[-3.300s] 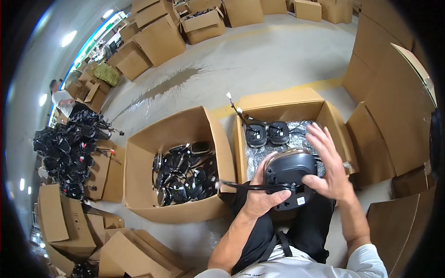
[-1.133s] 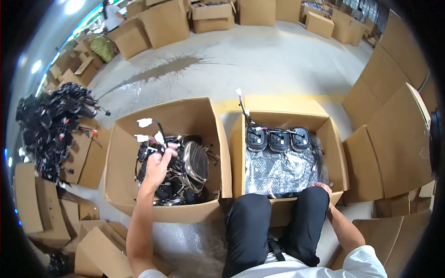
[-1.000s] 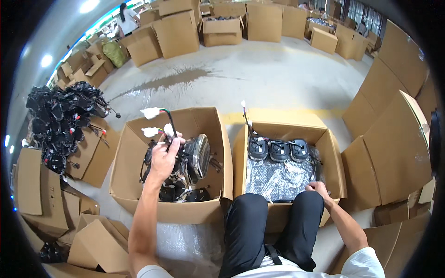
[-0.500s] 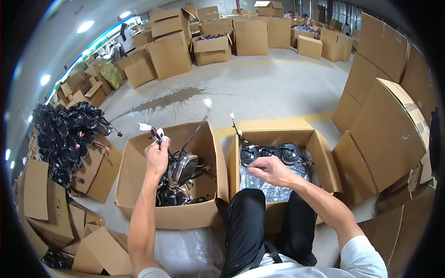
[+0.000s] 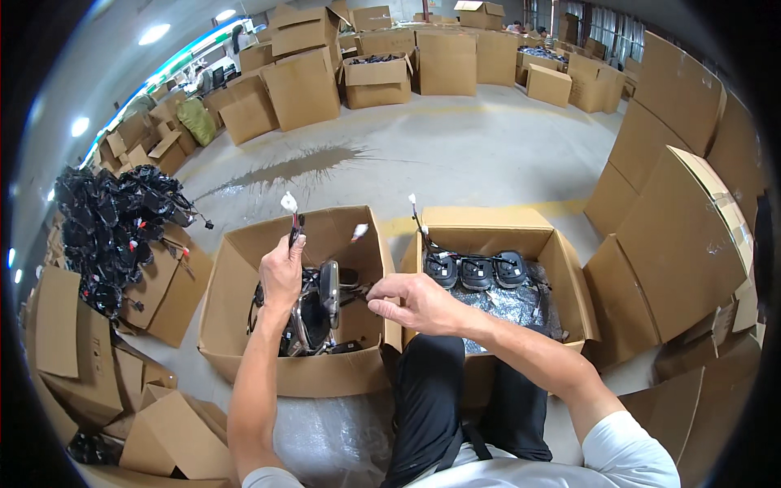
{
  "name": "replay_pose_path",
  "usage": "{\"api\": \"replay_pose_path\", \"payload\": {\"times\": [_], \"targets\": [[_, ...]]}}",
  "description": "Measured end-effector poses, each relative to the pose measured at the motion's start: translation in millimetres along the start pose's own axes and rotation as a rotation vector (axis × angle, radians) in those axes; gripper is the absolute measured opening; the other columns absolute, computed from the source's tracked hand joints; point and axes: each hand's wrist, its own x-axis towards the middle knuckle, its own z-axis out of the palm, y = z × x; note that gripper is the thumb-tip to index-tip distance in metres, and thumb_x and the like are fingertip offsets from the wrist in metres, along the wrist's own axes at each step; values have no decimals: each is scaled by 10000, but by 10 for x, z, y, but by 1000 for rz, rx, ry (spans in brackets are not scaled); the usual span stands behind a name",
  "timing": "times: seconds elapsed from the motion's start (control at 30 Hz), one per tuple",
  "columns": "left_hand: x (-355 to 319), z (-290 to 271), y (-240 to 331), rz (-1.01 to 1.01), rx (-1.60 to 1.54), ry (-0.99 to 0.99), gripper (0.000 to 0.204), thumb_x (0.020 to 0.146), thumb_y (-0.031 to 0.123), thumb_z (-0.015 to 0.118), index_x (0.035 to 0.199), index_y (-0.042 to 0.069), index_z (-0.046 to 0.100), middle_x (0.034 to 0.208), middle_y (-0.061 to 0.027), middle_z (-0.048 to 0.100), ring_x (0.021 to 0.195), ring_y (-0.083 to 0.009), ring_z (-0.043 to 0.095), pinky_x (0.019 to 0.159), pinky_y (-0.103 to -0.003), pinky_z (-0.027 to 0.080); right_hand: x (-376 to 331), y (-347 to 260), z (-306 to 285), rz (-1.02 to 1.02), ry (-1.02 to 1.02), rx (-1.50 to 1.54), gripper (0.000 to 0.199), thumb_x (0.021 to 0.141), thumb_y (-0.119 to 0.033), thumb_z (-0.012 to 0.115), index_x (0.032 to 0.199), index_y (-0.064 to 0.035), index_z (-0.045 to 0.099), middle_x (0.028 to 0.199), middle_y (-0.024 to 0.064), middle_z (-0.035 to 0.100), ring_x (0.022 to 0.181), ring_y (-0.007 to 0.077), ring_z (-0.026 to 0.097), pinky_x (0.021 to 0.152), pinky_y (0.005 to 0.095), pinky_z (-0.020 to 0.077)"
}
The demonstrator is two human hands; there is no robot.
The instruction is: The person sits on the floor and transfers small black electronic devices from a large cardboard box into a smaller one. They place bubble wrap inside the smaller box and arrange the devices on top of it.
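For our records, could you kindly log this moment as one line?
left hand: gripping cables; right hand: at left carton wall; three black units: in right carton

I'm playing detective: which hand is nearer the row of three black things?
Right. The right hand is just left of the row; the left hand is farther left, over the left box.

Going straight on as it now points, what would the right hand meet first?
Probably the thin black cables just left of the right hand's fingers, then the rounded black housing seen edge-on; depth is unclear, so the cables may lie lower.
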Motion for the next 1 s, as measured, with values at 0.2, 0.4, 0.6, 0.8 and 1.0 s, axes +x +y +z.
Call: {"api": "replay_pose_path", "payload": {"times": [0.2, 0.4, 0.6, 0.8, 1.0], "targets": [[-39, -108, -58, -189, -460, -16, 946, 885, 712, 650, 1316, -127, 570, 863, -20, 624, 779, -122, 566, 758, -318, 508, -109, 90, 69, 84, -19, 46, 313, 990, -245, 673, 1136, 29, 700, 1020, 198, 718, 955, 342, 705, 840, 421, 554], [102, -438, 1126, -35, -870, -234, 1195, 835, 804, 540, 1560, -97, 238, 821, 34, 483, 583, -3, 406, 487, -166, 339, 446, -168, 210, -218, 220, 18, 521, 906, -376, 751, 1219, 25, 637, 1182, 256, 644, 1085, 392, 639, 974, 482, 487], [69, -348, 1576, 77, -987, -269, 1118, 867, 777, 562, 1572, -41, 274, 1037, -81, 574, 673, -44, 497, 545, -191, 415, 475, -302, 193, -134, 135, -46, 99, 875, -131, 635, 903, -51, 687, 822, 198, 690, 827, 409, 666, 812, 511, 523], [-426, -338, 1206, 45, -1102, -252, 1224, 770, 519, 879, 1596, -66, 190, 1549, -216, 430, 1418, -316, 467, 1169, -434, 369, -154, -216, -518, 258, 198, 308, 306, 1072, -247, 562, 1031, 39, 663, 842, 72, 685, 831, 146, 660, 765, 325, 528], [-1505, 173, 1152, -55, -1005, -436, 1178, 607, 325, 996, 1546, -35, 381, 1574, -172, 444, 1487, -346, 384, 1216, -473, 294, -377, -382, -1023, 207, 379, 528, 468, 1099, -401, 484, 1036, 26, 666, 843, 96, 717, 787, 142, 681, 746, 283, 538]]}}
